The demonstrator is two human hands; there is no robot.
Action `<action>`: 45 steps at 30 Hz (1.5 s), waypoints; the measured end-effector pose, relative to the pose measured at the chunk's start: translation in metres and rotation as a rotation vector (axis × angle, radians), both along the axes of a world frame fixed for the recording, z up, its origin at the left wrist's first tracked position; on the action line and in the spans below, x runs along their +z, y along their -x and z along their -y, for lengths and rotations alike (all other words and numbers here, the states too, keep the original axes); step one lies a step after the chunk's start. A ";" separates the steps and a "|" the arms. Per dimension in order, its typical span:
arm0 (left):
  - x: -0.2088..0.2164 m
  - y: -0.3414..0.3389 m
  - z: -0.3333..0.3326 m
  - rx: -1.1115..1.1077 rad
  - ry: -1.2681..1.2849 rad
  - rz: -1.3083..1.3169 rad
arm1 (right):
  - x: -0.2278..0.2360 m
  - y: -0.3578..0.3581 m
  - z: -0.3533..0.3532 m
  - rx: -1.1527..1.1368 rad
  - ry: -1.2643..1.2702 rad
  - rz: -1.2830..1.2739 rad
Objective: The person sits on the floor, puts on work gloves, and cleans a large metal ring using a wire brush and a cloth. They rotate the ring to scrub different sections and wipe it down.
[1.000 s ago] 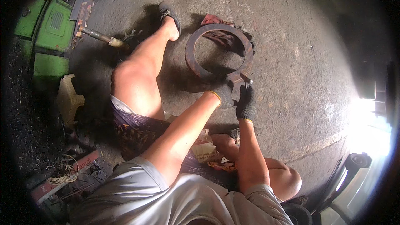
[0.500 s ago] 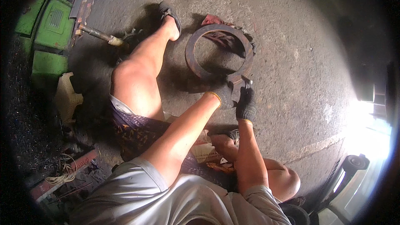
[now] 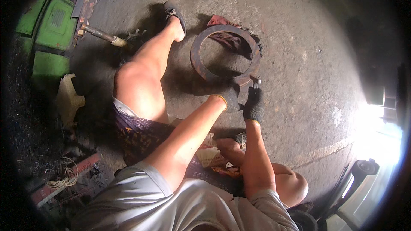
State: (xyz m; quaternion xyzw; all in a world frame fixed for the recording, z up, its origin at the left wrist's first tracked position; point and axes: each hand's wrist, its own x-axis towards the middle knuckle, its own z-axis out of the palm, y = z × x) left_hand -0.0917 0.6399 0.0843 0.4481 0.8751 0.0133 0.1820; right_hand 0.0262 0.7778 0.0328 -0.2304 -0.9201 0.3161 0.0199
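On the concrete floor [image 3: 299,60] before me lies a rusty metal ring [image 3: 201,60], flat, with a red rag [image 3: 224,38] under its far side. Beside my outstretched leg [image 3: 141,81] sits a hammer [image 3: 100,34]; green machine panels [image 3: 51,25] lie beyond it. My left hand [image 3: 231,98], gloved, presses curled on the ring's near rim. My right hand [image 3: 254,105], gloved, is closed around a small metal piece [image 3: 255,81] touching that rim.

Small part between hands [image 3: 244,100] perhaps hidden
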 end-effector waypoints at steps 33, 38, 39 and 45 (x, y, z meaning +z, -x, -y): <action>0.002 -0.001 0.029 0.123 -0.248 -0.085 | 0.001 0.004 0.020 -0.004 0.156 0.012; 0.003 -0.004 0.017 0.011 0.137 -0.088 | 0.003 0.003 0.021 -0.023 0.159 0.049; 0.005 -0.004 0.015 0.036 0.151 -0.035 | 0.003 0.002 0.022 -0.090 0.204 0.143; 0.013 0.002 0.018 -0.001 0.044 0.060 | 0.009 -0.004 0.028 0.018 0.001 0.072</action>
